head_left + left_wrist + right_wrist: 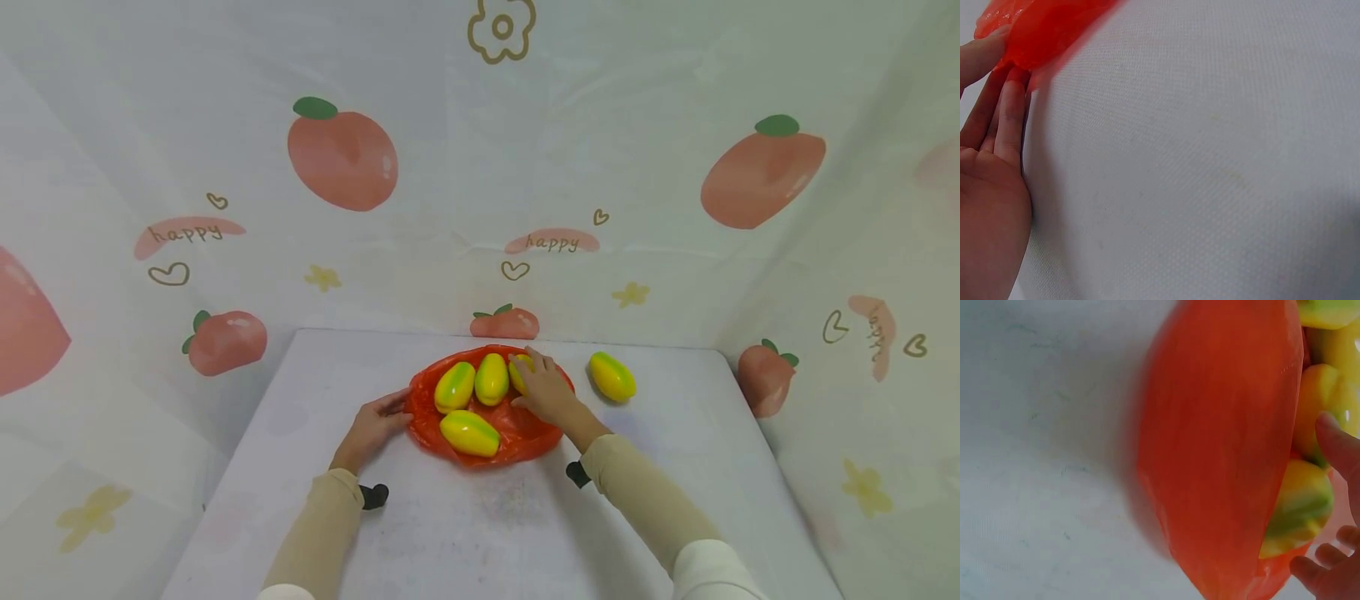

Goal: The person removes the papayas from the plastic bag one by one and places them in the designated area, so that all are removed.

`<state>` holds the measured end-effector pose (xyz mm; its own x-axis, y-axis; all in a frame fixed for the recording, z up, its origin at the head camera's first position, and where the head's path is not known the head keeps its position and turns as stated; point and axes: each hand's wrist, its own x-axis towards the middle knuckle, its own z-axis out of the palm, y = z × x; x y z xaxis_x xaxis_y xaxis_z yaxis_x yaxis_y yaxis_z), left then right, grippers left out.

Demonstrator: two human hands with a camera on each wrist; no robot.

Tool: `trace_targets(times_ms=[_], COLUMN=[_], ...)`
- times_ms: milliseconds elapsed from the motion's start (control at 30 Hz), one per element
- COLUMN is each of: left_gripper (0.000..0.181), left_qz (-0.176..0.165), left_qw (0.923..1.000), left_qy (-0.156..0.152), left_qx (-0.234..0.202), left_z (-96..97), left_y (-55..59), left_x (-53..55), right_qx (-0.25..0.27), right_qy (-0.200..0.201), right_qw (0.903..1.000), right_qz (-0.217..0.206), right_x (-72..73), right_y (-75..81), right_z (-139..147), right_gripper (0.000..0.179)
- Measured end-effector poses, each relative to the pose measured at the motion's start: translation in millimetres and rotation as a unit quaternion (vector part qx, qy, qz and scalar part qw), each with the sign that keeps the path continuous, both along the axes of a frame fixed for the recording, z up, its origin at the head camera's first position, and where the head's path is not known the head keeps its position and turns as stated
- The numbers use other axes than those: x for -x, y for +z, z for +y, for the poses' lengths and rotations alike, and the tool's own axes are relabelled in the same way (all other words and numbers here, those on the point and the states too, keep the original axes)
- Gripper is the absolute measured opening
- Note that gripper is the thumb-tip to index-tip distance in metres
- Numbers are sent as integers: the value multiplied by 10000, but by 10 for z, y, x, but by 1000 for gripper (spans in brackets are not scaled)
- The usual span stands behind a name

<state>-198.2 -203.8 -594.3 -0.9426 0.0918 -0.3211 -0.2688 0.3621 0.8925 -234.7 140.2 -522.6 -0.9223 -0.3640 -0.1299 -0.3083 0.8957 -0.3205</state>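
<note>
A red plastic bag [517, 429] lies spread on the table with several yellow-and-green papayas [469, 433] inside it. My left hand [375, 425] is at the bag's left edge. In the left wrist view its thumb overlaps the red plastic and the fingers [1010, 119] reach under it, pinching the edge. My right hand [551, 396] is over the bag's right side, thumb and fingers spread around a papaya [1297, 509] there. That papaya is partly hidden by the right hand in the head view.
Another papaya [612, 377] lies on the white table [480, 533] to the right of the bag. A white cloth [450, 167] printed with fruit and hearts hangs behind the table and along both sides.
</note>
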Motion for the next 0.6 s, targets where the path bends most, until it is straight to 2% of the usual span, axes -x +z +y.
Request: trace_targets(times_ms=[133, 433, 600], left_gripper=[54, 54, 54], left_qz=[-16, -89, -110], left_qw=[10000, 9999, 9999], left_qy=[20, 44, 59], left_qx=[21, 43, 2], left_z=[1, 14, -2], left_y=[2, -7, -21], left_x=[-1, -5, 8], right_qx=[36, -156, -398], right_qy=[32, -23, 46], right_qw=[9999, 9998, 9992], right_qz=[-121, -99, 82], right_x=[-13, -16, -10], right_y=[2, 8, 6], right_z=[-26, -51, -51], right_gripper=[86, 82, 73])
